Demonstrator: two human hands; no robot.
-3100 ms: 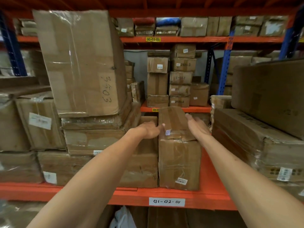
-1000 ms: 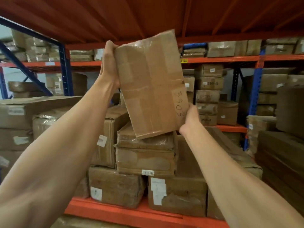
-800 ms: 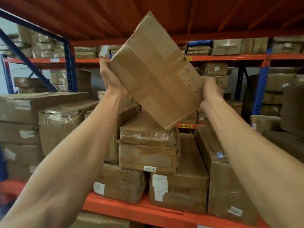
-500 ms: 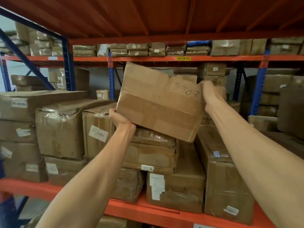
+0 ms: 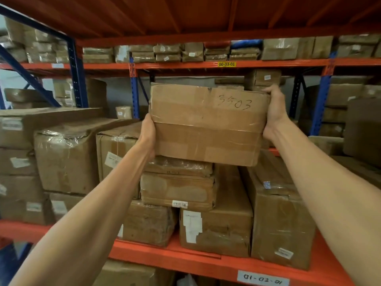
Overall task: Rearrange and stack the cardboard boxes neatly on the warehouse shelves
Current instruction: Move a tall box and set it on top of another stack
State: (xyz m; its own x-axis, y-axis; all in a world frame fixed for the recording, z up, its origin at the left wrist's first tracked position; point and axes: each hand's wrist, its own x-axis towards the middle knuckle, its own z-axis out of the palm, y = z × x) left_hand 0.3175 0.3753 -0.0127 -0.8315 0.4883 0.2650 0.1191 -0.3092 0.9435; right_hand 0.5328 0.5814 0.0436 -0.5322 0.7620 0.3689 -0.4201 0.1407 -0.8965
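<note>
A brown taped cardboard box marked 3503 (image 5: 208,124) lies nearly level in front of me, its long side horizontal. My left hand (image 5: 147,135) grips its lower left edge and my right hand (image 5: 275,112) grips its upper right corner. The box's underside sits on or just above a plastic-wrapped flat box (image 5: 177,166) that tops a small stack (image 5: 177,188); I cannot tell if they touch. The stack stands on the orange shelf (image 5: 165,254).
A tall box (image 5: 278,219) stands right of the stack, a large box (image 5: 216,223) below it. Wrapped boxes (image 5: 66,157) fill the shelf's left side. An orange shelf deck (image 5: 185,15) runs overhead. A farther rack (image 5: 226,64) behind holds more boxes, with blue uprights (image 5: 75,69).
The 3503 box has been turned from upright to horizontal and lowered onto the top of the stack. My left hand shifted to its left edge, my right hand stays at its upper right corner.
</note>
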